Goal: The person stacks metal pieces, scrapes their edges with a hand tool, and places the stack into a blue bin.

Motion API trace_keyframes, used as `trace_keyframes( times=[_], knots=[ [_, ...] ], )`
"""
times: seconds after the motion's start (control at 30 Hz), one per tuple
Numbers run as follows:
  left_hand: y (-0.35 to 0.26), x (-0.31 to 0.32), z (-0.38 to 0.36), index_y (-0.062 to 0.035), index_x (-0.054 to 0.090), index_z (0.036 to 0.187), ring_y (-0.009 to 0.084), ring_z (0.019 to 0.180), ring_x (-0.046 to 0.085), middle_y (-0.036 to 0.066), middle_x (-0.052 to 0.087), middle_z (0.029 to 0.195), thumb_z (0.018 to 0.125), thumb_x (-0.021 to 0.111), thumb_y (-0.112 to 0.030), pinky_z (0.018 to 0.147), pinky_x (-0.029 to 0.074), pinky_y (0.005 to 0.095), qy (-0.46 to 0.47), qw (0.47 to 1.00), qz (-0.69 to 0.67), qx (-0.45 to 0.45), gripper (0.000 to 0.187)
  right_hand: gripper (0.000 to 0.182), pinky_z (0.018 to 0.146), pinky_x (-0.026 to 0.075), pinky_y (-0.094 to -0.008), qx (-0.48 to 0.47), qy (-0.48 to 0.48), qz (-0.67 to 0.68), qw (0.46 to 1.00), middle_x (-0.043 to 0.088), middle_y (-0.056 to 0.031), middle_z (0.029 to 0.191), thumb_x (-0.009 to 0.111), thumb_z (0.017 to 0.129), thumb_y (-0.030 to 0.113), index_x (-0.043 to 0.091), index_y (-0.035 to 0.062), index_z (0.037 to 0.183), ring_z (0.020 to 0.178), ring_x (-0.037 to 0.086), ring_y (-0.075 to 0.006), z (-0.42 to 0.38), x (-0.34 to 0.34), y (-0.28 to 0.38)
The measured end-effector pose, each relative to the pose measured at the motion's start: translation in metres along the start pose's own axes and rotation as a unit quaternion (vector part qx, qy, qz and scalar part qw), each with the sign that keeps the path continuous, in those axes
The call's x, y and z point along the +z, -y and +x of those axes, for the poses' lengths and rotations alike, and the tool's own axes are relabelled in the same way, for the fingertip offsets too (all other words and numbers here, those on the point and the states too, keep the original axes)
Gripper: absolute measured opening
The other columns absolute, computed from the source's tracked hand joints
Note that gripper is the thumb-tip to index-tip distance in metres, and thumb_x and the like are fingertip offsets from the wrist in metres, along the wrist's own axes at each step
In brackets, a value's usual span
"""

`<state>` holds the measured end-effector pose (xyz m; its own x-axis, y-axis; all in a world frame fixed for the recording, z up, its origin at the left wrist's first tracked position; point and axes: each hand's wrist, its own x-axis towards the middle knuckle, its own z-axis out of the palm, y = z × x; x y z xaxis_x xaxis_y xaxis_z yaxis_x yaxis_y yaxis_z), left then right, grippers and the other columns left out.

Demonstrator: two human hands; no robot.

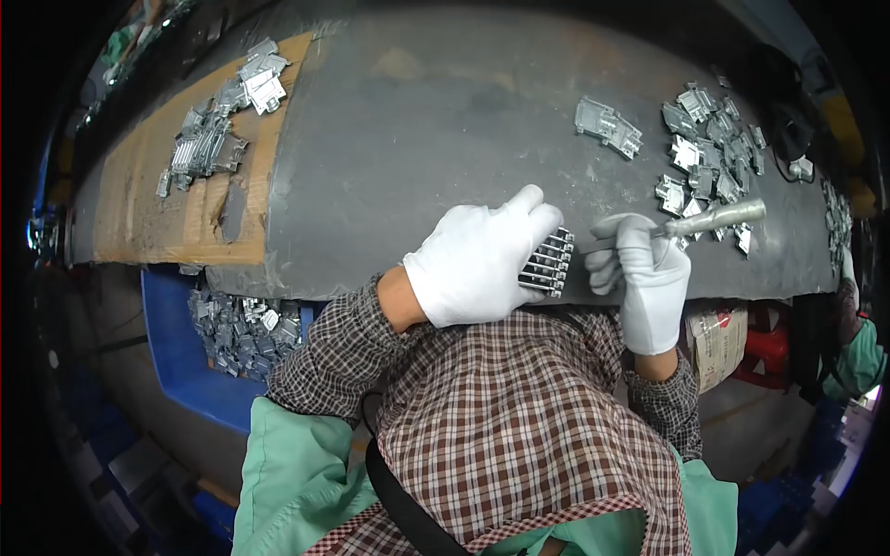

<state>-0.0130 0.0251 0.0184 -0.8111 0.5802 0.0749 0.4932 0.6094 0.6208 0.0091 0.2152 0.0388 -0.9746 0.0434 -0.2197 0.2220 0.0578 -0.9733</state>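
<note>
My left hand (487, 255), in a white glove, is closed around a row of small silver metal castings (549, 263) stacked side by side, their ribbed edges facing right. My right hand (646, 278), gloved too, grips a file-like tool with a pale, wrapped-looking handle (718, 218). The handle points to the right, while the thin dark blade runs left through the fingers, its tip close to the stacked castings. Both hands are over the front edge of the grey worktable (417, 139). Beyond them lies a small group of joined castings (607, 127).
Loose castings (709, 148) form a pile at the right. On the left, cardboard (134, 213) carries more castings (209, 139). A blue bin (176, 361) holding many metal pieces stands below the table's left front edge. A red stool (768, 347) is at lower right, near another person's green sleeve (858, 357).
</note>
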Motion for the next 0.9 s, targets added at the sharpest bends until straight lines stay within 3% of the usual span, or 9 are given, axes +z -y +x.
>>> trace_keyframes(
  times=[0.17,0.4,0.5,0.53,0.63,0.67,0.77,0.9],
  knots=[
    [0.002,0.001,-0.001,-0.0081,0.050,0.113,0.0343,0.079,0.066,0.012,0.055,0.100,0.070,0.080,-0.022,0.069,0.054,0.0425,0.003,1.000,-0.015,0.004,0.054,0.032,0.052,0.043,-0.0174,0.003,0.028,-0.003,1.000,0.061,-0.0003,0.071,0.052,0.103,0.027,0.065,-0.0005,0.096,0.057,0.052,-0.0040,-0.003,0.002,-0.007],
    [0.001,0.000,0.000,-0.0079,0.050,0.113,0.0342,0.079,0.065,0.012,0.055,0.099,0.071,0.079,-0.022,0.068,0.053,0.0428,0.006,1.000,-0.008,-0.001,0.053,0.031,0.049,0.042,-0.0181,0.006,0.021,0.015,1.000,0.058,-0.0012,0.063,0.051,0.103,0.025,0.064,-0.0010,0.092,0.052,0.051,-0.0050,-0.001,0.009,-0.006],
    [0.002,0.000,0.000,-0.0079,0.051,0.112,0.0342,0.078,0.065,0.012,0.055,0.099,0.072,0.079,-0.023,0.067,0.053,0.0426,0.007,1.000,-0.013,0.003,0.051,0.031,0.047,0.042,-0.0189,-0.032,0.030,-0.041,0.998,0.057,-0.0018,0.060,0.051,0.103,0.025,0.063,-0.0009,0.090,0.049,0.051,-0.0055,0.003,0.012,-0.007],
    [0.001,0.001,-0.001,-0.0078,0.051,0.112,0.0341,0.078,0.065,0.012,0.055,0.099,0.072,0.078,-0.022,0.067,0.053,0.0425,0.006,1.000,-0.016,0.003,0.050,0.036,0.042,0.039,-0.0195,0.062,0.075,-0.018,0.995,0.056,-0.0020,0.057,0.050,0.103,0.028,0.063,-0.0017,0.087,0.044,0.048,-0.0057,0.005,0.011,0.005],
    [0.001,0.002,-0.001,-0.0078,0.052,0.112,0.0340,0.076,0.065,0.012,0.055,0.098,0.073,0.077,-0.021,0.066,0.053,0.0422,-0.005,1.000,-0.017,0.008,0.049,0.043,0.038,0.035,-0.0194,0.091,0.168,0.097,0.977,0.056,-0.0020,0.056,0.049,0.103,0.033,0.062,-0.0031,0.085,0.042,0.046,-0.0056,0.007,-0.008,0.005],
    [0.002,0.005,-0.002,-0.0079,0.052,0.112,0.0340,0.076,0.065,0.012,0.055,0.098,0.073,0.077,-0.021,0.066,0.053,0.0422,-0.013,1.000,-0.015,0.011,0.048,0.048,0.037,0.033,-0.0191,0.033,0.097,0.038,0.994,0.054,-0.0018,0.053,0.047,0.104,0.037,0.062,-0.0045,0.085,0.040,0.044,-0.0054,-0.002,-0.005,0.007],
    [0.001,0.004,-0.003,-0.0082,0.052,0.112,0.0340,0.075,0.064,0.012,0.055,0.097,0.072,0.076,-0.019,0.066,0.052,0.0422,-0.009,1.000,-0.014,0.006,0.048,0.036,0.046,0.041,-0.0182,-0.001,-0.068,0.009,0.998,0.062,-0.0046,0.064,0.054,0.101,0.029,0.065,-0.0046,0.094,0.050,0.053,-0.0056,-0.009,0.000,0.001],
    [0.000,0.004,-0.002,-0.0085,0.052,0.113,0.0341,0.074,0.064,0.012,0.055,0.096,0.071,0.076,-0.018,0.065,0.052,0.0424,-0.005,1.000,-0.016,0.005,0.049,0.029,0.049,0.045,-0.0197,0.011,-0.038,0.042,0.998,0.066,-0.0083,0.072,0.053,0.102,0.022,0.065,-0.0041,0.096,0.055,0.058,-0.0086,-0.020,0.002,-0.005]
  ],
)
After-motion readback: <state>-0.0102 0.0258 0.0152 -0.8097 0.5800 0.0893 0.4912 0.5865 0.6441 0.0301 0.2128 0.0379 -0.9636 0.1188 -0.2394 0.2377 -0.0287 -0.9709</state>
